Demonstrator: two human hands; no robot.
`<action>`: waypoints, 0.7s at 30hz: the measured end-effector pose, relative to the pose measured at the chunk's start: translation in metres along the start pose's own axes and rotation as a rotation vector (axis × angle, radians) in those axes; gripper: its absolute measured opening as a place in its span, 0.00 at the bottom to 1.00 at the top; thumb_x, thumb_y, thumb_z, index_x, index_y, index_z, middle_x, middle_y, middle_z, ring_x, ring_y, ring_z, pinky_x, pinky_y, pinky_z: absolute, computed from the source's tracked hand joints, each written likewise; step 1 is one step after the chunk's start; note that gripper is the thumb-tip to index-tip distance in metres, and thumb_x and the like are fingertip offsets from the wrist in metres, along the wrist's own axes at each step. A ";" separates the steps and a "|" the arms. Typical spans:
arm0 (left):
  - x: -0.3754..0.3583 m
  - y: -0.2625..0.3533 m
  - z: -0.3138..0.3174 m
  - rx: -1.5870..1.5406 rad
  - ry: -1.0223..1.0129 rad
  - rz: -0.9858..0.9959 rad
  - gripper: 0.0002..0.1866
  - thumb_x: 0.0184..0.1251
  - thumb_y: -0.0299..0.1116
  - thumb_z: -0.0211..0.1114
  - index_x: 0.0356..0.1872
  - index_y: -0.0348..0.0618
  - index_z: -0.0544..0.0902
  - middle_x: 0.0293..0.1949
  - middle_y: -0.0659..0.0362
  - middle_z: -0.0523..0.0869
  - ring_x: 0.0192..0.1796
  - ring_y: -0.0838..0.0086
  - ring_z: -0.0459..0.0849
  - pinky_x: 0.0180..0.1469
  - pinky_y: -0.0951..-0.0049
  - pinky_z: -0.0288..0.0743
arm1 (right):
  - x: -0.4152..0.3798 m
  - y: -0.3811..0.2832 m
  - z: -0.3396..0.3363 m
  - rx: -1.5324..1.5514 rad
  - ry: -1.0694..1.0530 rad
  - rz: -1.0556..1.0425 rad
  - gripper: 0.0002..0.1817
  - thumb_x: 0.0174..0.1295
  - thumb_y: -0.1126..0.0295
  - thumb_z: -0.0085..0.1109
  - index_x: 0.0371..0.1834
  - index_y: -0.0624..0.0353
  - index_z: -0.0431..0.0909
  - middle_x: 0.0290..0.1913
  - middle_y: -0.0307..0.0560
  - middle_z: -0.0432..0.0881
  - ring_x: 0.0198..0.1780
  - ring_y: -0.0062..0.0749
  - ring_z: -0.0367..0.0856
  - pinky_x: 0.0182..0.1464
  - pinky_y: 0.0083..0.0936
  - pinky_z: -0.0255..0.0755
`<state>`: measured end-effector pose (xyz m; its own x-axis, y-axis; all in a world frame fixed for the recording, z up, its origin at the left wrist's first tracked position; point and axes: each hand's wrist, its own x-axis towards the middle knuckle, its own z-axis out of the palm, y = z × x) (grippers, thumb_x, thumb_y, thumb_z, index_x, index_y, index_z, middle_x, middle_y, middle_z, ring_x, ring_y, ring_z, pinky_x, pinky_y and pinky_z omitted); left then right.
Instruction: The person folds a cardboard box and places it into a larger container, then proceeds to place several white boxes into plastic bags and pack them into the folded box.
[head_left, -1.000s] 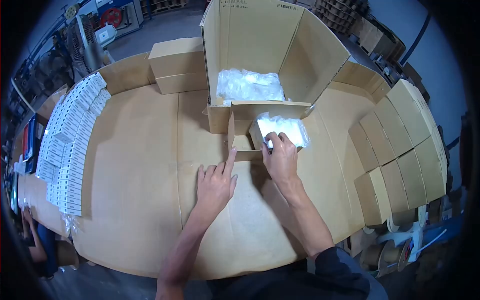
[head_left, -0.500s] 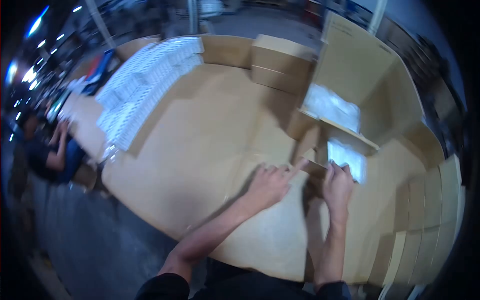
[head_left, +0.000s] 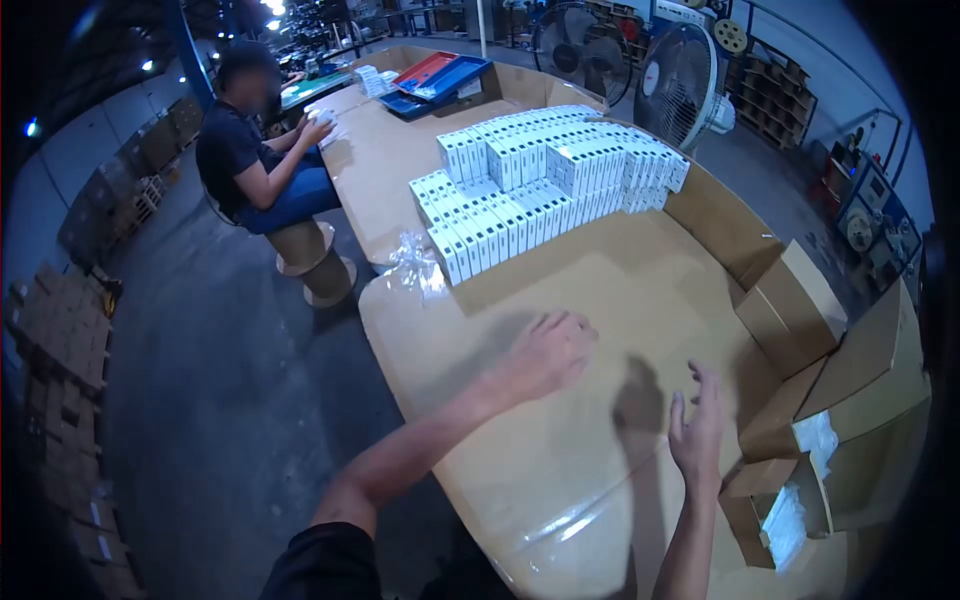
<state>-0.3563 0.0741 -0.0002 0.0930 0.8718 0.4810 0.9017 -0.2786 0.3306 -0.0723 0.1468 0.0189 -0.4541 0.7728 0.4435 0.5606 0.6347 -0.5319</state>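
My left hand point(head_left: 553, 352) hovers over the cardboard-covered table point(head_left: 610, 290), its fingers loosely bent and blurred, with nothing seen in it. To its right, my right hand point(head_left: 697, 420) is raised with thumb and fingers apart, holding nothing. Beyond both hands stand rows of small white boxes point(head_left: 510, 222), stacked in two levels in places. Crumpled clear plastic point(head_left: 415, 265) lies at the table's left edge. Right of my right hand is a small open carton point(head_left: 745, 510) with a clear plastic packet point(head_left: 785, 528) inside.
A seated person point(head_left: 262, 165) handles small white items at the table's far left. Red point(head_left: 425, 72) and blue trays point(head_left: 440, 90) lie at the back. Brown cartons point(head_left: 792, 308) and a larger open carton point(head_left: 880, 400) stand on the right. Two fans point(head_left: 680, 85) are behind the table.
The view has swung left. My right hand has come away from the small carton and its plastic packet, and its fingers have spread. My left hand has also moved away from the carton.
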 end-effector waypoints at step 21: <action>0.203 -0.232 -0.020 0.185 0.219 0.092 0.35 0.62 0.25 0.70 0.72 0.37 0.69 0.66 0.45 0.78 0.71 0.50 0.75 0.73 0.55 0.70 | 0.346 -0.034 0.185 -0.188 -0.025 -0.340 0.43 0.66 0.78 0.49 0.85 0.65 0.44 0.68 0.58 0.81 0.74 0.58 0.70 0.71 0.50 0.67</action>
<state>-0.5553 0.3075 0.0370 0.1024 0.7332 0.6723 0.9572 -0.2565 0.1339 -0.3764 0.3940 0.0565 -0.6514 0.5199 0.5526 0.4915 0.8440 -0.2148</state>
